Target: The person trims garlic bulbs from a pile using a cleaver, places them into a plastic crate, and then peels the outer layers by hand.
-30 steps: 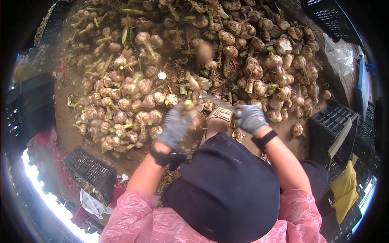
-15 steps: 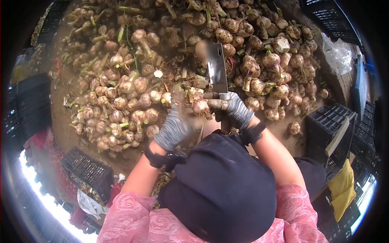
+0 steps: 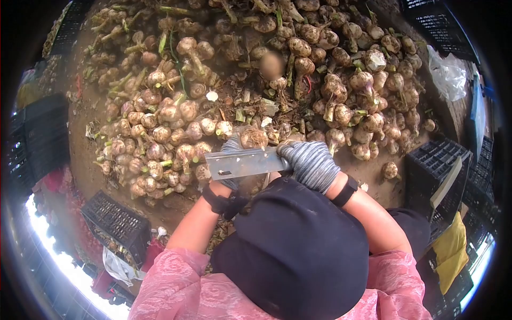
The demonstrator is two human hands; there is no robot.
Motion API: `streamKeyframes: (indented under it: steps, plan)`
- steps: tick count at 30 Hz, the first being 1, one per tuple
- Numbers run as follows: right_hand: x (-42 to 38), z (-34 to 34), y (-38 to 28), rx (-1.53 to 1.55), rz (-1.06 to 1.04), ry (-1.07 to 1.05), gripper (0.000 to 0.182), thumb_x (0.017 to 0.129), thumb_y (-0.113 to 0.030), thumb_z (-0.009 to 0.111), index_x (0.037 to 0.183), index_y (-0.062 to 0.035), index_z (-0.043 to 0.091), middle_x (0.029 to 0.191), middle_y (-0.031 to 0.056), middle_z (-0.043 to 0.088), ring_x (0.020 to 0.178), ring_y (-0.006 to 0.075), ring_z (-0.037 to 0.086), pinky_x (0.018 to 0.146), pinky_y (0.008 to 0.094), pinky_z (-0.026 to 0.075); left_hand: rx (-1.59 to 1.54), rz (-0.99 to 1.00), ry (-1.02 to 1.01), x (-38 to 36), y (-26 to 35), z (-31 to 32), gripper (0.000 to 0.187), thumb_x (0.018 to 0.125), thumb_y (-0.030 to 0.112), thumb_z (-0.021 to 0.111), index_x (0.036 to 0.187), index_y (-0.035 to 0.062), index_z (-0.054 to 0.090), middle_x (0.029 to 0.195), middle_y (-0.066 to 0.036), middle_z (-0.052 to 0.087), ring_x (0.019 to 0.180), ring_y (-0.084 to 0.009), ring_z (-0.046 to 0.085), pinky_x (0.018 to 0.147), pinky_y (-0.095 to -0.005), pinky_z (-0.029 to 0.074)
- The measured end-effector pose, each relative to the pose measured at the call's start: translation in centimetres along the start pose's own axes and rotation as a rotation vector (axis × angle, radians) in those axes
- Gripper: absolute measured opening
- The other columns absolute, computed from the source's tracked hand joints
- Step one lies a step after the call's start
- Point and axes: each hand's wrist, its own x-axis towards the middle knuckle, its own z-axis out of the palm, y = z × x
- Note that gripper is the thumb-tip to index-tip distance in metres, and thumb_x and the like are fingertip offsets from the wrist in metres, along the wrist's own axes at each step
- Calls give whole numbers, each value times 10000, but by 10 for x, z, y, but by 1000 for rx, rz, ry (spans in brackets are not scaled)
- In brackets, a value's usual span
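Extending from the closed right hand (image 3: 313, 164), held by its handle: one cleaver (image 3: 242, 164), likely rigid, slick-bladed. Garlic bulb (image 3: 254, 137) beside the left hand (image 3: 231, 145), whose grip the blade hides; probably light, firm, papery-skinned, best taken round its sides.

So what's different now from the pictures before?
The knife pointed away just before; now it's swung left, across the left hand. The right hand still holds it. Nothing was clearly let go. The garlic heap and black crate stayed put.
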Motion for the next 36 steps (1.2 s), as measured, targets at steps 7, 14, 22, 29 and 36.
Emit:
streamKeyframes:
  steps: [7,14,22,29,36]
  plan:
    - [4,7,-5,-55,-3,-32,132,676,-136,601,801,-96,586,717,112,608,710,287,607,601,410,473,12,91,-35,-12,9,4,368,880,211,485,1205,43,441,1106,-107,554,1026,-193,526,945,-365,397]
    - [-6,-5,-16,-133,-3,-32,128,717,-169,562,821,-107,603,712,89,602,686,271,618,547,403,477,-477,-12,-96,-29,9,1,327,915,220,450,1197,57,481,1104,-97,572,1049,-186,517,987,-380,366]
    - [-25,17,6,-77,252,-90,239,685,-262,612,865,-105,624,727,127,620,702,298,613,627,399,479,512,77,204,-66,107,-1,703,527,222,838,1097,20,477,894,-52,592,850,-146,572,787,-275,473]
    - [-18,17,15,35,436,18,288,677,-280,632,909,-109,630,714,145,622,688,317,611,628,401,487,916,-182,701,-53,62,-112,681,601,131,781,1177,24,432,1019,-110,557,936,-214,548,822,-312,466]
    - [-23,10,33,-72,446,73,265,718,-316,622,891,-116,630,718,145,626,685,312,614,619,405,489,1406,-215,851,-13,98,-102,733,666,178,726,1297,76,368,1283,-213,396,1162,-325,430,950,-378,398]
